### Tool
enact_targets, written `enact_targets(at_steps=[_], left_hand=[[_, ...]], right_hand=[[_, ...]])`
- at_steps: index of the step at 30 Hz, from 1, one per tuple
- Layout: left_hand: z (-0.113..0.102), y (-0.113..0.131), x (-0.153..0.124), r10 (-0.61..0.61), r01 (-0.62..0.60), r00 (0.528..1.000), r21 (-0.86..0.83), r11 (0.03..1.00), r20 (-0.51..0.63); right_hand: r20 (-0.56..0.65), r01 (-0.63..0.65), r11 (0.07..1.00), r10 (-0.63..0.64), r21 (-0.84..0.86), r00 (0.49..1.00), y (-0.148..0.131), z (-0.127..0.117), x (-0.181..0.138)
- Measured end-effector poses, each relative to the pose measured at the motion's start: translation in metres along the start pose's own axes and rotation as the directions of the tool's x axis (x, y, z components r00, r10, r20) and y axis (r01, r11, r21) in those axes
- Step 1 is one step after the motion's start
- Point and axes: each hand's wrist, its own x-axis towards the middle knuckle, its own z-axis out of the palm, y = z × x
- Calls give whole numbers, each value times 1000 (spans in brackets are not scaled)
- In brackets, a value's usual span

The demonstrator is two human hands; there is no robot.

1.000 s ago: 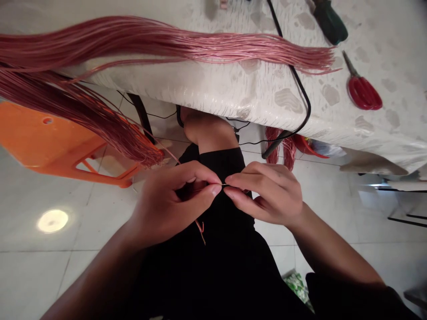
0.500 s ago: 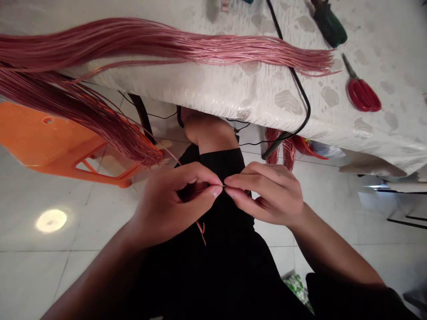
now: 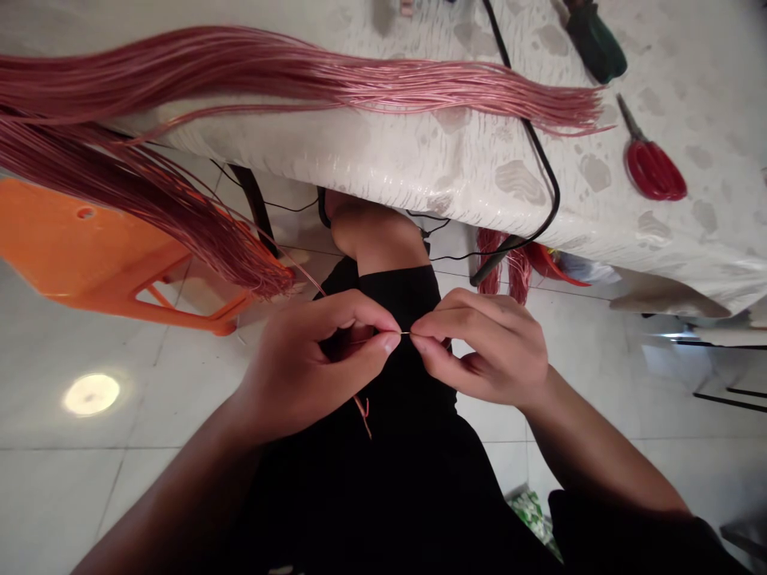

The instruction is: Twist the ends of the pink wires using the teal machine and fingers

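My left hand (image 3: 311,363) and my right hand (image 3: 479,351) meet over my lap, below the table edge. Both pinch the same thin pink wire (image 3: 406,333) between thumb and forefinger, fingertips almost touching. A short loose end of wire (image 3: 363,411) hangs under my left hand. A thick bundle of pink wires (image 3: 335,80) lies across the white patterned tablecloth (image 3: 419,160) and droops off the left side over an orange plastic stool (image 3: 77,255).
Red-handled scissors (image 3: 650,164) lie on the table at the right. A green-handled tool (image 3: 593,40) rests at the top right. A black cable (image 3: 542,164) runs across the table and over its edge. More pink wire (image 3: 503,267) lies beneath the table on the tiled floor.
My right fingers have drawn slightly right, baring a little more wire between the two pinches. Otherwise the hands hold the same place.
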Motion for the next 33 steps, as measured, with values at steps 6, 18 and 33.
enact_targets(at_steps=[6,18,33], left_hand=[[0,-1,-2,52,-52,999,1,999,14],[3,1,-1,91,-88,995,65,994,-49],[0,5,2,-126,127,992,-118,985,14]], right_hand=[[9,-11,1000,11,17,1000,0,0,2],[21,-39,997,38,61,999,0,0,1],[25,88,989,-86,-118,996,4,-1,-3]])
